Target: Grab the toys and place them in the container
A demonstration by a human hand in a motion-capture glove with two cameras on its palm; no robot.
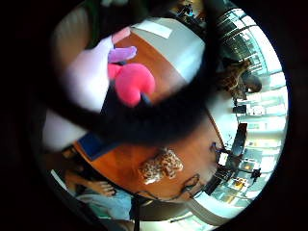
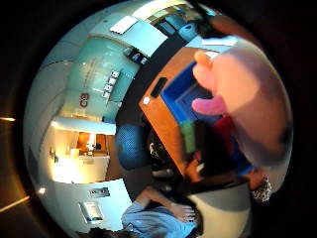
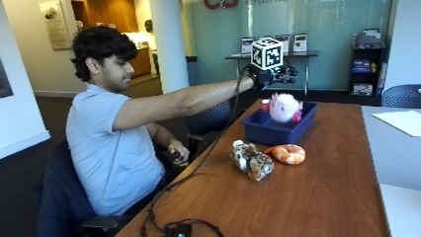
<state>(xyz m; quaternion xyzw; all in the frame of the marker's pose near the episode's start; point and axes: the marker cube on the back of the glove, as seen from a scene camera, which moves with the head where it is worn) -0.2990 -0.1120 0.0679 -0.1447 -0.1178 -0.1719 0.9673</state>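
A person is sitting at a wooden table point(image 3: 329, 187), reaching the gloved right hand point(image 3: 266, 76) out over a blue container point(image 3: 276, 129) that is standing on the table. A pink and white plush toy point(image 3: 284, 107) is hanging just above the container's opening, directly under the hand. From the outside view it is appearing blurred, and I cannot tell whether the fingers are gripping it or have let go. In the little finger side palm view the same toy point(image 1: 115, 77) is filling the space close to the palm, which suggests it is at or very near the hand.

Two more toys are lying on the table just beside the container, on the person's side of it: a spotted brown plush point(image 3: 252, 160) and an orange and white ring-shaped plush point(image 3: 288, 153), close together. The thumb side palm view is looking down into the container point(image 2: 179, 96), where dark and red shapes seem to be lying already.

The step in hand appears to be dropping the pink toy in. To do it well, the hand should be staying centred over the opening and lowering before releasing, so the soft toy is not bouncing off the rim. The two toys on the table are likely waiting next.
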